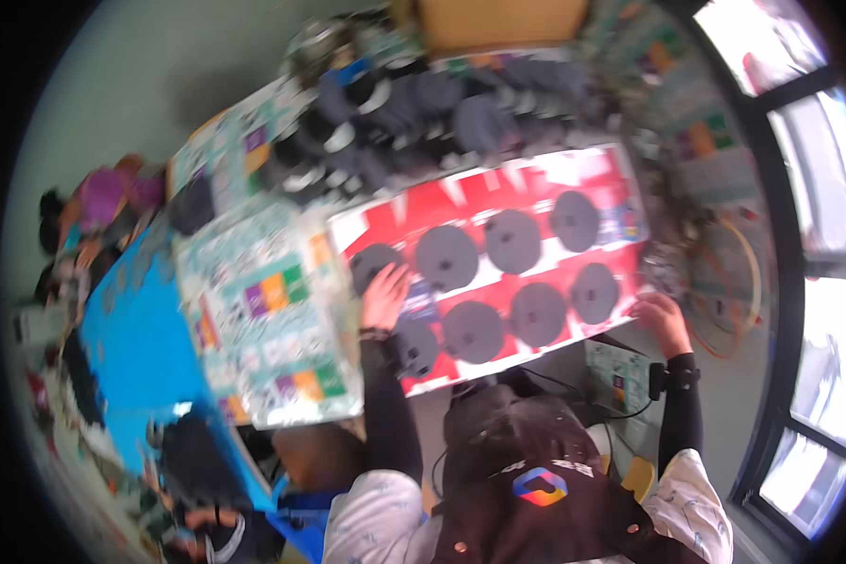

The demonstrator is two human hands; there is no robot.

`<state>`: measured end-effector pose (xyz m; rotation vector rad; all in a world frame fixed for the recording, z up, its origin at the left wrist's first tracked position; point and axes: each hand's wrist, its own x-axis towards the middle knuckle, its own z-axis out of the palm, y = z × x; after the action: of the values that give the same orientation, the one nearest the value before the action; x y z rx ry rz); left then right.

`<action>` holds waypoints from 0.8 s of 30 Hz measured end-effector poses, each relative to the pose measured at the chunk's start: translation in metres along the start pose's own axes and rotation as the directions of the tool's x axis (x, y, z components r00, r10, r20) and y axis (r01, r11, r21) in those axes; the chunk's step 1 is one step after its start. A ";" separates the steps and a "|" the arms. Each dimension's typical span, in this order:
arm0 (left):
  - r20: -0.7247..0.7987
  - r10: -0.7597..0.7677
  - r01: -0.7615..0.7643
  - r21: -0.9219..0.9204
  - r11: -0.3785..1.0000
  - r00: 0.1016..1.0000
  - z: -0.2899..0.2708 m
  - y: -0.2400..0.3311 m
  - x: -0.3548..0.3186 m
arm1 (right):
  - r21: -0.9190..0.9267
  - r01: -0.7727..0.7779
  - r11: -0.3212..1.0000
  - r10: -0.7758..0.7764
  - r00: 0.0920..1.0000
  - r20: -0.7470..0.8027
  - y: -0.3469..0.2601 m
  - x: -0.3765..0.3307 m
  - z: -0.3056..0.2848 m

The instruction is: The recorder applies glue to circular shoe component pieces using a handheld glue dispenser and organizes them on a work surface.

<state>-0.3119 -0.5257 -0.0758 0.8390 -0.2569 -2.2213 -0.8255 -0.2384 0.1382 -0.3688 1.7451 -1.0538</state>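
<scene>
A red and white printed board (555, 164) lies in front of me. Several flat dark grey discs (446, 257) rest on it in two rows, each with small dark marks. Over the leftmost disc of the far row (371, 261) lies my left hand (385, 296), its fingers stretched out and covering part of that disc. Close below its wrist is another disc (415, 348), partly hidden by the sleeve. My right hand (663, 324) is at the board's right near corner, fingers bent around its edge. Motion blur softens the finger details.
Behind the board stand rows of dark grey round pieces (484, 122) and a cardboard box (503, 23). A printed, plastic-covered surface (273, 310) and a blue tabletop (146, 329) extend left. Cables (752, 282) hang at right. Other people (117, 202) sit at the far left.
</scene>
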 end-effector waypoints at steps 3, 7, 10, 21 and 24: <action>0.140 -0.083 0.093 -0.062 0.994 0.987 0.099 -0.028 0.015 | -0.029 -0.075 0.997 0.069 0.981 -0.180 0.055 -0.033 -0.079; 0.015 0.048 -0.048 0.009 0.999 0.999 0.083 -0.085 0.038 | -0.211 -0.030 0.977 0.004 0.992 -0.124 0.075 -0.013 -0.110; -0.146 -0.072 0.048 -0.163 0.986 0.987 0.094 -0.091 0.031 | -0.707 0.111 0.698 -0.327 0.928 -0.177 0.093 0.015 -0.127; -0.465 0.069 0.031 0.205 0.978 0.883 0.070 -0.183 -0.261 | -0.975 0.218 0.034 -0.594 0.789 0.155 0.107 0.126 -0.162; -0.547 0.096 -0.011 0.157 0.987 0.832 0.054 -0.213 -0.327 | -0.982 0.182 -0.058 -0.578 0.796 0.182 0.105 0.135 -0.165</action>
<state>-0.2993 -0.1491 0.0386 1.4957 -0.1596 -1.8216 -1.0046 -0.1897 -0.0097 -1.8287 2.5340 0.0783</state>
